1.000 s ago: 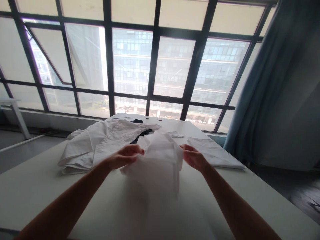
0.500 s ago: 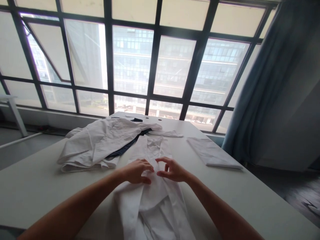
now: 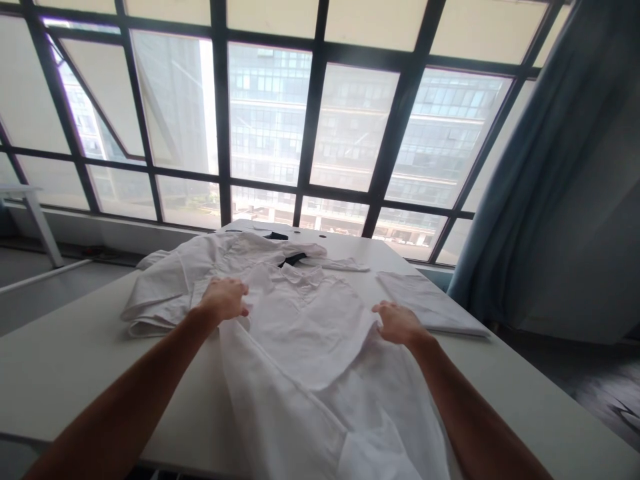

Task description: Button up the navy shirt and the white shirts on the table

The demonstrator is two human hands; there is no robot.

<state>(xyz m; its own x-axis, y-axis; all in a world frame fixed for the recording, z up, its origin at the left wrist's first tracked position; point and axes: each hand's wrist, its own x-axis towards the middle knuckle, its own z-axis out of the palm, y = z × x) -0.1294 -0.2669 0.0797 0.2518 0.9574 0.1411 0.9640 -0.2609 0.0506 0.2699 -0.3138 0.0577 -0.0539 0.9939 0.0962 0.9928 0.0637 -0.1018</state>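
Observation:
A white shirt lies on the table in front of me, its collar pointing toward the window and its front panels spread apart. My left hand is closed on the shirt's left edge, fingers bent over the cloth. On the opposite edge, my right hand pinches the fabric and lifts it slightly. The lower part of the shirt falls in loose folds toward me, with a sleeve cuff near the bottom. Past my left hand, a heap of white garments lies close by, partly hidden by that hand and the shirt.
A folded white garment lies along the right side of the white table. Dark cloth shows between garments near the collar. Beyond the table stand a large window and a grey-blue curtain.
My hands have moved apart from the shirt's middle, left hand leftward and right hand rightward. The front panels have opened outward with them, baring the inside of the shirt's back.

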